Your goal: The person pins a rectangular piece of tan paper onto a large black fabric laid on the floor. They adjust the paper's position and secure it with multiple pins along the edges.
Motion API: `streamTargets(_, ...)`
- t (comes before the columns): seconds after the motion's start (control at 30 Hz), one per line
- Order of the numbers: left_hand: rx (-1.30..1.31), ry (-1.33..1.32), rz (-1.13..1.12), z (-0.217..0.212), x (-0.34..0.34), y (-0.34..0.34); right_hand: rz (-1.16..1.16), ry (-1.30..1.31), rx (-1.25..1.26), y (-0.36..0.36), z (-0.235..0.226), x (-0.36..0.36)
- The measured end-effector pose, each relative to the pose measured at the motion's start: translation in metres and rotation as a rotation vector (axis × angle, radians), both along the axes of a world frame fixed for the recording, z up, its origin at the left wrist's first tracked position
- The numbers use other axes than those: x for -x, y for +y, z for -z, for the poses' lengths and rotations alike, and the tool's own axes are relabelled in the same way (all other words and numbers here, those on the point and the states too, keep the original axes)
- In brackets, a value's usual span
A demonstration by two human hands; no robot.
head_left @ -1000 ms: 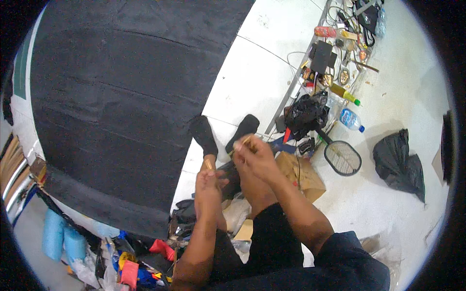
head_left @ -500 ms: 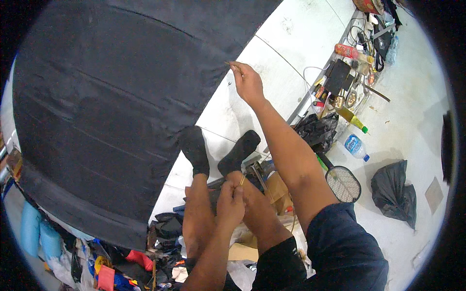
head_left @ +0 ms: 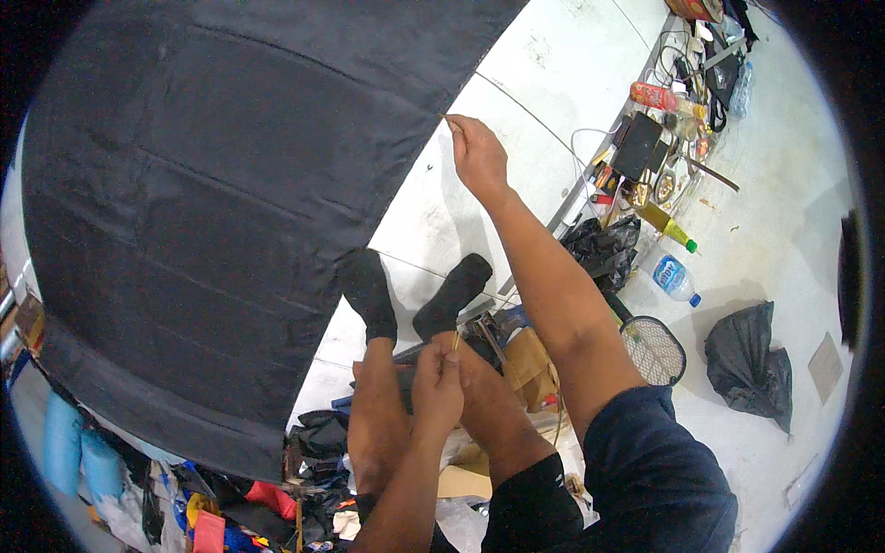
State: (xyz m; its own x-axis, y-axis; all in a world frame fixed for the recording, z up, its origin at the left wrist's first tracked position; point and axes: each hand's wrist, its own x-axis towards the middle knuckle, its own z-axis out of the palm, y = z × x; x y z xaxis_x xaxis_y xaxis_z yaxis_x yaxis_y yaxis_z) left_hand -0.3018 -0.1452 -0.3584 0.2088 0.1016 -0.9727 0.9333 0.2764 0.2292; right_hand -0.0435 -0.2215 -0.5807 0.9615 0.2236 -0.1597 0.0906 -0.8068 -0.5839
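Observation:
A large sheet of black fabric (head_left: 221,157) lies spread on the left, with seam-like creases across it. Beside its right edge, my right hand (head_left: 480,161) is closed in a pinch, arm stretched far forward. A thin tip pokes out of that pinch, too small to name. My left hand (head_left: 437,385) is held low, over my lower legs, its fingers closed on a thin yellowish stick (head_left: 455,340) that points upward. My feet in black socks stand apart on the white panel (head_left: 415,221), the left one touching the fabric's edge.
Along the right of the panel runs a row of clutter: a red can (head_left: 653,96), a black box (head_left: 638,146), bottles and cables. A water bottle (head_left: 676,279), a racket with a mesh head (head_left: 653,350) and a black plastic bag (head_left: 749,364) lie on the floor. Mixed bags and scraps fill the lower left.
My right hand has shifted slightly to the right, still pinched. My left hand stays almost where it was, holding the thin stick.

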Motion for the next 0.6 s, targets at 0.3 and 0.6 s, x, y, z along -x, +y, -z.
streamTargets(0.3, 0.032, 0.035, -0.026, -0.006, -0.019, 0.001, -0.181, -0.085, -0.014, -0.003, 0.004, 0.004)
streamTargets(0.6, 0.06, 0.048, -0.255, -0.005, -0.021, -0.003, -0.227, 0.052, -0.019, 0.002, -0.001, -0.004)
